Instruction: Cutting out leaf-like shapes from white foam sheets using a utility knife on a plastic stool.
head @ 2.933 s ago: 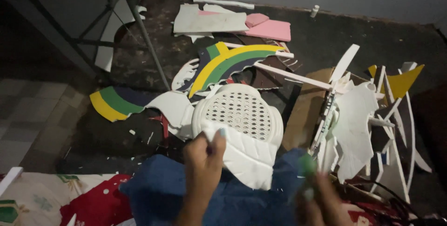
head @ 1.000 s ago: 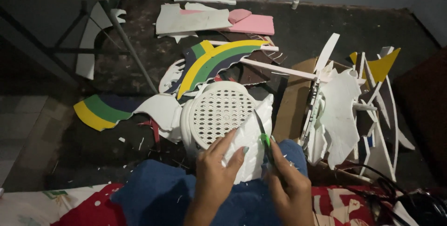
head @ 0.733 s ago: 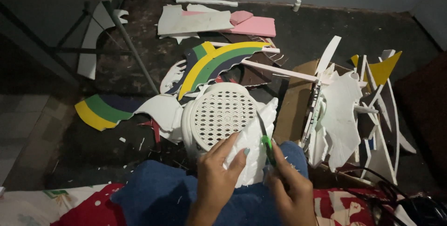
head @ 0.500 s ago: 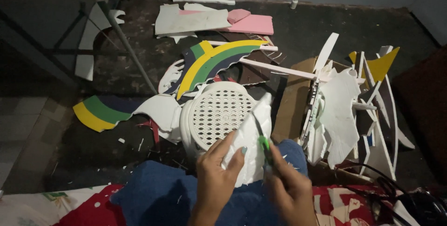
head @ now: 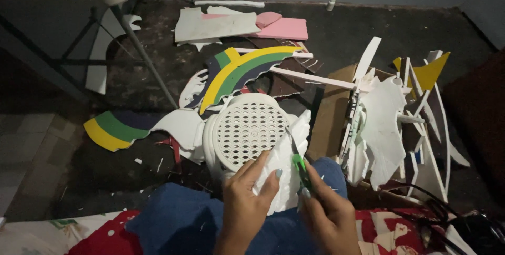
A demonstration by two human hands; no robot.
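My left hand (head: 246, 202) grips a white foam piece (head: 284, 163) with a wavy edge, thumb on top, held over my lap. My right hand (head: 329, 215) holds a green-handled cutter (head: 300, 166) with its blade against the right edge of the foam piece. Both hands are close together above my blue-clad knees (head: 179, 223). Just beyond them stands a white perforated plastic stool (head: 247, 131).
Foam scraps litter the dark floor: a yellow-green-blue arc (head: 239, 73), a striped piece (head: 113, 129) at left, pink and white sheets (head: 247, 23) at the back, a pile of white offcuts (head: 386, 123) on cardboard at right. A folding table's legs (head: 142, 55) stand at upper left.
The right hand has brought the green cutter up to the foam piece and its blade has shifted slightly along the edge. The left hand keeps holding the foam, which moved little.
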